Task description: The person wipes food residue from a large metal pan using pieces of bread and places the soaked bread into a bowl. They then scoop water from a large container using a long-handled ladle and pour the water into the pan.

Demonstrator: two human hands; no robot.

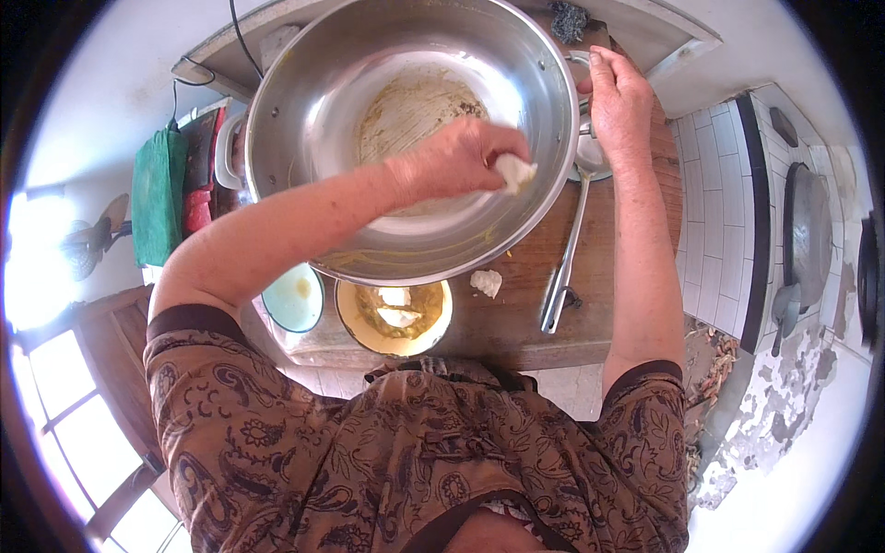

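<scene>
A large stainless steel pot (325, 131) tips toward me over the wooden table, with brown and yellow residue (394, 110) on its bottom and yellow smears along the near wall. Inside it, my left hand (470, 155) pinches a white chunk of bread or bun (515, 173) close to the right wall. My right hand (619, 104) grips the pot's right handle (586, 128), which its fingers partly hide. Below the near rim, a cream bowl (442, 325) holds yellowish food with white pieces (397, 316). Another white chunk (486, 282) lies on the table.
A pale green bowl (294, 304) sits left of the cream bowl. A metal ladle (568, 256) lies right of the pot, its head on a dish. A scouring pad (569, 22) is at the back. A green cloth (159, 197) hangs left; a tiled stove (719, 173) stands right of the table (525, 332).
</scene>
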